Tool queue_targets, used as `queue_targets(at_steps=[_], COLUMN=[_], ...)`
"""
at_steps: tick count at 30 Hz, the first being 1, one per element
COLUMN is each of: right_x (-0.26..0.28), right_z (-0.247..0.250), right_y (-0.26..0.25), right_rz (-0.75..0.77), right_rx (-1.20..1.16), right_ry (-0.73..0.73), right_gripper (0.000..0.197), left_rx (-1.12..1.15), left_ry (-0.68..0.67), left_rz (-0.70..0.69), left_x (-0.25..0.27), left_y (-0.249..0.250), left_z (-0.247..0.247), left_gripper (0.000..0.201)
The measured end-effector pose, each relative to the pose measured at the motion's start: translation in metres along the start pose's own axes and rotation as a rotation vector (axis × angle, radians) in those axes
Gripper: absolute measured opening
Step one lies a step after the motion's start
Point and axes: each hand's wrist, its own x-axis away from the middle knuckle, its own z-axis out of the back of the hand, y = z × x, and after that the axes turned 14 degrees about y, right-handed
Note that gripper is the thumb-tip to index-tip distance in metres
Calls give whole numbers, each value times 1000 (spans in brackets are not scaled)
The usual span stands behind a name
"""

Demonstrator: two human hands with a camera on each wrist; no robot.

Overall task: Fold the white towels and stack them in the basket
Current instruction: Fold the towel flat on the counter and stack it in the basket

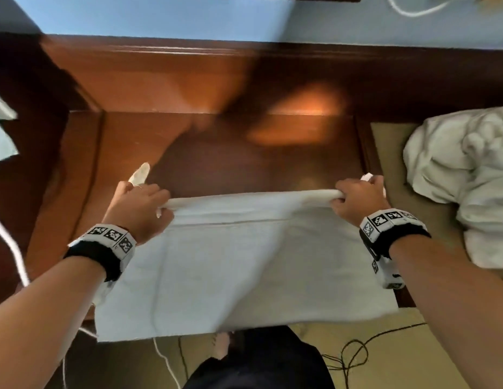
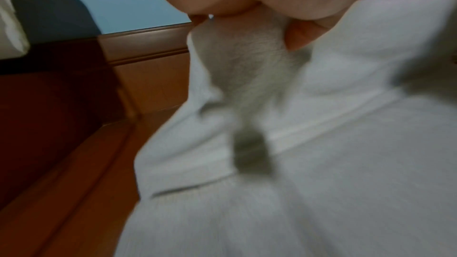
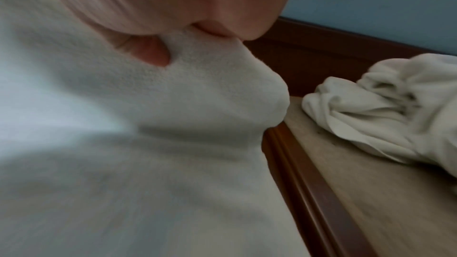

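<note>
Both hands, left [image 1: 138, 204] and right [image 1: 358, 199], gripped one towel [image 1: 244, 262] mid-fold, while a pile [image 1: 466, 175] waited unfolded; no basket showed.

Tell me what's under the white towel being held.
The towel, gripped by the left hand and right hand, hangs over the wooden table; what lies beneath the cloth is hidden.

Glossy brown wooden table [image 1: 222, 141] against a pale blue wall [image 1: 160, 18].
</note>
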Motion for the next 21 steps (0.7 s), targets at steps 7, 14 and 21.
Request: queue_targets(at_steps=[7, 14, 21], right_x=[138, 205, 203], right_z=[-17, -41, -65], right_y=[-13, -23, -18], right_rz=[11, -106, -130], right_rx=[81, 218, 9], right_ry=[-8, -319, -434], right_gripper=[22, 42, 90], left_rx=[-35, -142, -1], left_ry=[-39, -347, -445], left_rz=[-55, 111, 105], left_x=[139, 193, 189], left_y=[28, 56, 51], left_z=[-18, -58, -88], left_gripper=[24, 80, 80])
